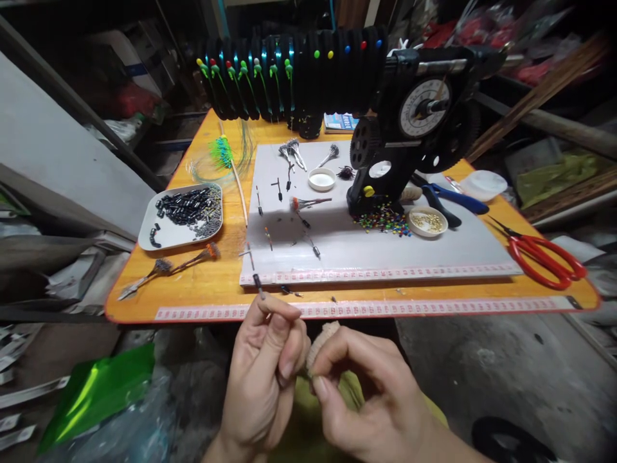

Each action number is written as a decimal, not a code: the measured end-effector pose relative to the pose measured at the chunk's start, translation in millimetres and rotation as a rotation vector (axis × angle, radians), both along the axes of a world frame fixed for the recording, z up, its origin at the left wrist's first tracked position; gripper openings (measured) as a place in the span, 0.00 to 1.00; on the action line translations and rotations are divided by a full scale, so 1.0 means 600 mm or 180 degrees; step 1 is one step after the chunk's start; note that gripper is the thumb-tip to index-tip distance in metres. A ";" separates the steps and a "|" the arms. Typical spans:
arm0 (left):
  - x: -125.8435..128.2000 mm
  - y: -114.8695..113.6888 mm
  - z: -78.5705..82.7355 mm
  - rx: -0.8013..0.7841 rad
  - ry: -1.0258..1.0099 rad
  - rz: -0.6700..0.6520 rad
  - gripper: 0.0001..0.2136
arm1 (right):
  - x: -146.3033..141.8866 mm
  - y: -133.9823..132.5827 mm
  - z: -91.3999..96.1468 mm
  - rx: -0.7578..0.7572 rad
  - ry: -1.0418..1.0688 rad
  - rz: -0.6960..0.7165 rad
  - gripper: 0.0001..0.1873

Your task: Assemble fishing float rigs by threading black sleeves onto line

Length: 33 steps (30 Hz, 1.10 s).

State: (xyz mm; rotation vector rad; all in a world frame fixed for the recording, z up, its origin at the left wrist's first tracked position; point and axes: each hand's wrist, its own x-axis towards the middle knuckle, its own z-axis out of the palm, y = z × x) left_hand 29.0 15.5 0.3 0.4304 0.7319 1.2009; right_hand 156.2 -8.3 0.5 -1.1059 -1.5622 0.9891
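Observation:
My left hand (270, 360) is closed in front of the table's near edge, its fingers curled and thumb pressed in. A thin stem with a small black tube (257, 281) rises just above its bent forefinger; whether the hand grips it or it lies behind, I cannot tell. Close beside it, my right hand (366, 382) pinches thumb and forefinger together. Anything between those tips is too small to make out. A beige ribbed wrap (322, 341) shows around the right forefinger. Similar stems with black tubes (315, 251) lie on the grey board (366, 251).
A white tray (144, 239) of black tubes stands left. Wire bundles (161, 265) lie before it. A black machine with a dial (424, 106) stands behind coloured beads (383, 220). Near a dish of gold-coloured bits (428, 222) are blue-handled pliers (457, 198) and red scissors (544, 257).

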 end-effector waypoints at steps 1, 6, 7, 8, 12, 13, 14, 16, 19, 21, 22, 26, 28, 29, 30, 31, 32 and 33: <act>0.000 0.002 0.001 -0.0011 0.0006 0.0002 0.05 | 0.000 -0.001 0.000 0.0095 -0.0005 0.0027 0.08; -0.026 0.007 -0.008 0.0137 0.0616 -0.0385 0.09 | 0.015 0.004 -0.003 0.0659 -0.0355 0.0006 0.09; -0.035 0.006 -0.009 0.0207 0.0842 -0.0584 0.15 | 0.019 0.005 -0.003 0.0828 -0.0470 -0.0048 0.09; -0.044 0.003 -0.010 0.0287 0.1065 -0.0784 0.22 | 0.023 0.007 -0.004 0.0992 -0.0591 -0.0099 0.09; -0.070 -0.011 -0.006 0.0754 0.1960 -0.1097 0.30 | 0.030 0.009 -0.008 0.1380 -0.1018 -0.0159 0.10; -0.072 -0.015 -0.003 0.0914 0.2255 -0.1042 0.23 | 0.030 0.009 -0.009 0.1408 -0.1066 -0.0141 0.10; -0.072 -0.018 -0.001 0.1071 0.2559 -0.0986 0.15 | 0.030 0.009 -0.009 0.1414 -0.1092 -0.0114 0.10; -0.072 -0.024 0.001 0.1360 0.3042 -0.0878 0.09 | 0.029 0.008 -0.011 0.1402 -0.1097 -0.0080 0.10; -0.070 -0.028 -0.002 0.1814 0.3262 -0.0781 0.13 | 0.027 0.007 -0.012 0.1354 -0.1024 -0.0110 0.10; -0.071 -0.028 -0.007 0.2258 0.3267 -0.0752 0.12 | 0.024 0.007 -0.010 0.1240 -0.0852 -0.0103 0.09; -0.072 -0.028 -0.010 0.2548 0.3224 -0.0726 0.12 | 0.022 0.008 -0.008 0.1140 -0.0750 -0.0078 0.09; -0.079 -0.025 -0.021 0.3288 0.3061 -0.0556 0.13 | 0.013 0.009 -0.004 0.0607 -0.0424 -0.0066 0.07; -0.083 -0.026 -0.028 0.3240 0.3090 -0.0614 0.13 | 0.008 0.008 -0.007 0.0139 -0.0038 -0.0060 0.05; -0.086 -0.027 -0.033 0.3128 0.3119 -0.0707 0.12 | 0.006 0.007 -0.010 -0.0224 0.0362 0.0036 0.04; -0.088 -0.029 -0.038 0.2982 0.3149 -0.0813 0.12 | 0.005 0.005 -0.013 -0.0622 0.0872 0.0200 0.03; -0.089 -0.030 -0.042 0.2801 0.3189 -0.0927 0.12 | 0.003 0.004 -0.017 -0.1006 0.1407 0.0409 0.04; -0.090 -0.032 -0.046 0.2595 0.3241 -0.1014 0.12 | 0.002 0.003 -0.020 -0.1340 0.1875 0.0615 0.07; -0.090 -0.033 -0.048 0.2414 0.3269 -0.1009 0.12 | 0.002 0.001 -0.024 -0.1569 0.2217 0.0779 0.09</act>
